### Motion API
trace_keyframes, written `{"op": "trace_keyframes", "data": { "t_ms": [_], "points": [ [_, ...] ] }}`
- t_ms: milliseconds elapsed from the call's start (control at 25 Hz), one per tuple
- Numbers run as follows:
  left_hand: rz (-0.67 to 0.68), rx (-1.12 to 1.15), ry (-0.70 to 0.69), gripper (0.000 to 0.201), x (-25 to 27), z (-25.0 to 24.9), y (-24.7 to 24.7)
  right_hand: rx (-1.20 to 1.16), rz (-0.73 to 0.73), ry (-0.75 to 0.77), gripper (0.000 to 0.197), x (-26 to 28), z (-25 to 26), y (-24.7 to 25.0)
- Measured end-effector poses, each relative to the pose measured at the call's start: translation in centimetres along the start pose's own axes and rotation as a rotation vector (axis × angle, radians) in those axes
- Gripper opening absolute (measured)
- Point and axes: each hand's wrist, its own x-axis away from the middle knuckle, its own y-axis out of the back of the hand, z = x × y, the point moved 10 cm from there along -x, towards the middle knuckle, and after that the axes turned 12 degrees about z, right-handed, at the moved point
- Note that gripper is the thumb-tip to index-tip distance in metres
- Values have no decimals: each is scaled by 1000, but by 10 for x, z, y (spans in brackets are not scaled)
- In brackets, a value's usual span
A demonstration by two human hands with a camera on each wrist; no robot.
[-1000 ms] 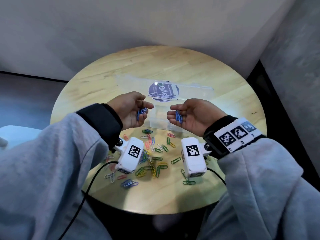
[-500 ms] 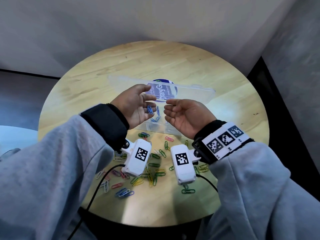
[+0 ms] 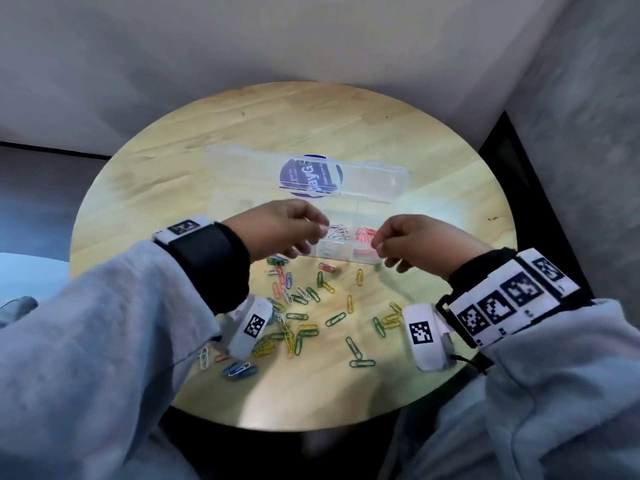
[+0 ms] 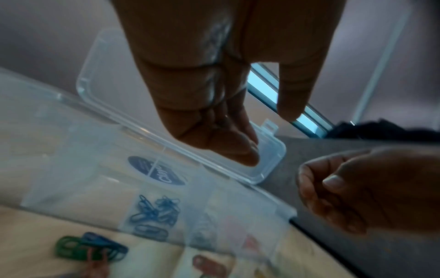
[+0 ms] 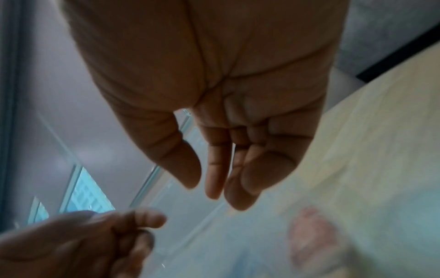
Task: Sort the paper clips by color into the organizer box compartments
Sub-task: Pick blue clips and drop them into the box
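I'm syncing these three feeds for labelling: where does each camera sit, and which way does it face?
Head: worn on the head, looking forward and down at the round table, organizer box and loose clips; both hands and grey sleeves show.
Left wrist: along the left hand toward the box's open lid and blue paper clips; the right hand shows too.
Right wrist: along the right hand's palm toward the blurred box; the left hand's fingers show at lower left.
Shared: all three show both hands.

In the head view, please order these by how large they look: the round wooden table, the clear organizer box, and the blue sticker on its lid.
1. Round wooden table
2. Clear organizer box, lid open
3. Blue sticker

The differences are plain, so nearness to the camera does not matter.
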Motion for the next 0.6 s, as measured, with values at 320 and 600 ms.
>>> {"op": "trace_keyframes", "data": {
  "t_ms": [320,600],
  "points": [
    [150,-1013,262,19,4,30,-84,562,128,-222,14,24,-43,-30],
    [197,-1069,247,47,-1,46,-104,720,159,-180,31,21,-44,-63]
  ]
}}
